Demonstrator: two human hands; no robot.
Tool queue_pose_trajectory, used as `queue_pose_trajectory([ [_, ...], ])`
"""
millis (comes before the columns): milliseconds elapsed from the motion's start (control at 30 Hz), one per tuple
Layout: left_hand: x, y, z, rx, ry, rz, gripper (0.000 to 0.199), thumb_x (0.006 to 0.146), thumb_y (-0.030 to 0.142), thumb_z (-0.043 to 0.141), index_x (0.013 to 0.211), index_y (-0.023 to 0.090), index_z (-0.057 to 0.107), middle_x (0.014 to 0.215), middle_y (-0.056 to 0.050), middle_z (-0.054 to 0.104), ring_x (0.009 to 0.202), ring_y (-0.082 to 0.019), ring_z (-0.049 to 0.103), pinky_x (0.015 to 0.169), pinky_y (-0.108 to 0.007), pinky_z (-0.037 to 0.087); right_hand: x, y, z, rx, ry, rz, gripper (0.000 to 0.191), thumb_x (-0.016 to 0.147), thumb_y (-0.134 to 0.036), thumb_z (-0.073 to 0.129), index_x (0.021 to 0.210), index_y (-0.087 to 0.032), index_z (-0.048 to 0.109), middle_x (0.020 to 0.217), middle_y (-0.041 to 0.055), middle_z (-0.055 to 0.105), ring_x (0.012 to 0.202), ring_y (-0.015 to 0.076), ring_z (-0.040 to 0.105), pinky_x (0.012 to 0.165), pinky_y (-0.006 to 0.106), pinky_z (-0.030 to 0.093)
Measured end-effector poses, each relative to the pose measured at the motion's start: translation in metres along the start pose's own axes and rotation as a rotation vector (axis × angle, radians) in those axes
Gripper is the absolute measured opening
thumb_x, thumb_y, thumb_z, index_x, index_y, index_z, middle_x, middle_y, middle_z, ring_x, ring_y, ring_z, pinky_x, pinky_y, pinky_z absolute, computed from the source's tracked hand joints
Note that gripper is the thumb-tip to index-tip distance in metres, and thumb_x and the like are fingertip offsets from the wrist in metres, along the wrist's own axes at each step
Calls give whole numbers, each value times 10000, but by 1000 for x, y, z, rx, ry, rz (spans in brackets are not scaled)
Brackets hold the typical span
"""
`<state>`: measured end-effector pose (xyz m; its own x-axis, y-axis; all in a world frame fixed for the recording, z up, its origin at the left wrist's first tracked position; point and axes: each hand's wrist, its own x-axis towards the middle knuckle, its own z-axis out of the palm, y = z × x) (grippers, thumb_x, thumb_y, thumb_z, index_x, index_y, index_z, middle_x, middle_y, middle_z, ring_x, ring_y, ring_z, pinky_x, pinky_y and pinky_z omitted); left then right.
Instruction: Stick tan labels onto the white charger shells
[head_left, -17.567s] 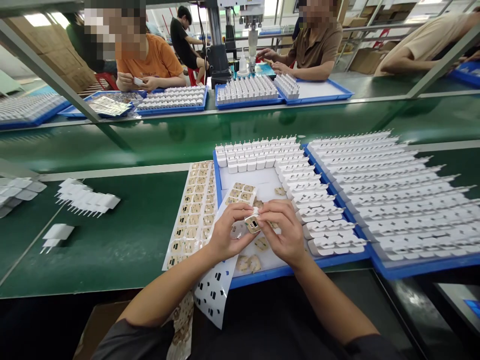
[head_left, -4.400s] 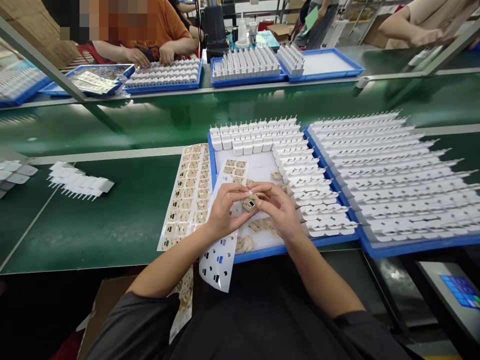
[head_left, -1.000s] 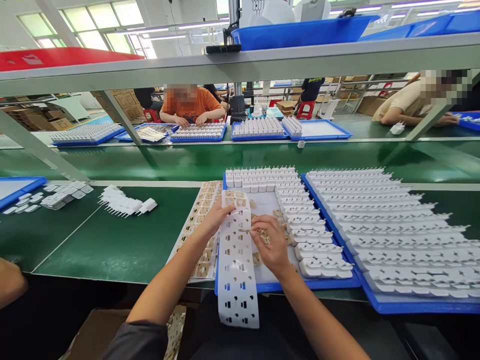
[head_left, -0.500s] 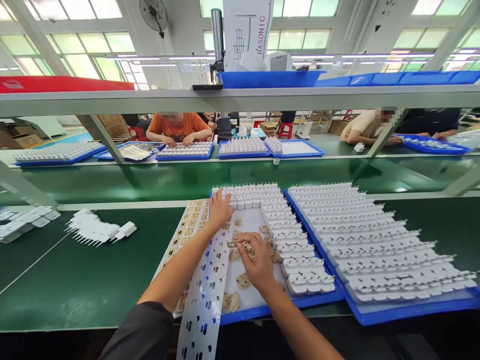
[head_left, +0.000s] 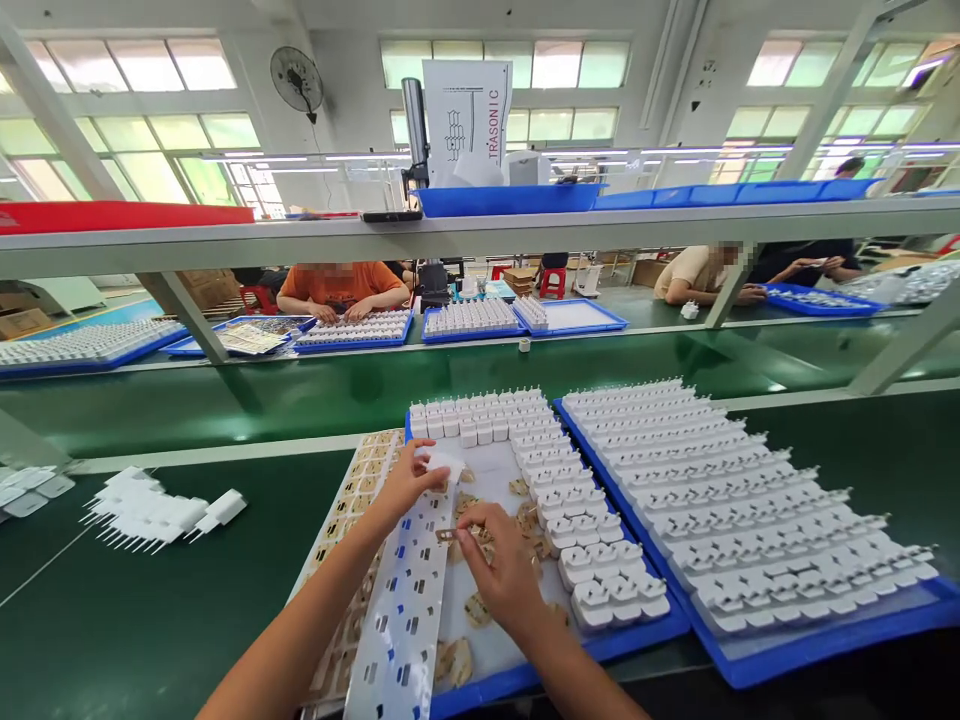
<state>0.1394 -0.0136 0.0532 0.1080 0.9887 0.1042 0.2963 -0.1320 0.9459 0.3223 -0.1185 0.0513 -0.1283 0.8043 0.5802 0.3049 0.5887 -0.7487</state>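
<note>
My left hand (head_left: 405,482) is closed on a white plug housing (head_left: 444,463), pinched between thumb and fingers above the near tray (head_left: 491,690). My right hand (head_left: 504,565) pinches a small flat brownish metal-looking piece (head_left: 447,535) with a hole near its end. Its tip is over the edge of a long white strip (head_left: 397,622) with dark and shiny cutouts. Curled beige scraps (head_left: 454,662) lie about on the tray's white lining. Rows of white plug housings (head_left: 564,472) with upright pins line the tray's far and right sides.
A beige perforated sheet (head_left: 358,487) lies under the strip's left side. A second blue tray (head_left: 739,670) full of housings stands at right. Loose housings (head_left: 154,508) lie on the green bench at left. A shelf rail (head_left: 480,238) crosses ahead; co-workers sit beyond it.
My left hand has come nearer from the far row of housings and now holds one. My right hand keeps its piece by the strip. The camera view has tilted up.
</note>
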Motion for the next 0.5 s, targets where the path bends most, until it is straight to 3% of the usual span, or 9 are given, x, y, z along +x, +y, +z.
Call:
queue_pose_trajectory([
  [100, -19, -2, -4, -417, -76, -171, 772, 662, 455, 802, 1297, 179, 459, 868, -28, 634, 806, -202, 682, 792, -368, 584, -3, -2, 2, -21, -17, -13, 106, 953, -231, 504, 942, -203, 606, 903, 38, 656, 876, 174, 609, 798, 289, 458],
  [200, -26, -11, -6, -489, -43, -208, 778, 621, 463, 839, 1269, 172, 520, 924, -59, 665, 831, -210, 678, 792, -354, 592, -6, -2, 5, -48, -10, -24, 91, 923, -227, 529, 923, -204, 617, 886, 33, 671, 859, 172, 614, 789, 280, 455],
  [367, -29, -22, -12, -428, -11, -189, 679, 652, 536, 810, 1199, 183, 619, 1023, -73, 706, 897, -235, 684, 825, -343, 601, -6, -1, 7, -95, 18, -1, 83, 893, -215, 546, 922, -208, 623, 900, 33, 687, 854, 168, 626, 786, 268, 459],
  [500, -31, -19, -19, -134, -57, -183, 670, 642, 649, 759, 1136, 202, 686, 1112, -69, 726, 865, -248, 695, 773, -308, 601, -7, 2, 10, -125, 26, -25, 86, 883, -240, 556, 919, -211, 628, 885, 30, 690, 838, 167, 631, 784, 266, 470],
])
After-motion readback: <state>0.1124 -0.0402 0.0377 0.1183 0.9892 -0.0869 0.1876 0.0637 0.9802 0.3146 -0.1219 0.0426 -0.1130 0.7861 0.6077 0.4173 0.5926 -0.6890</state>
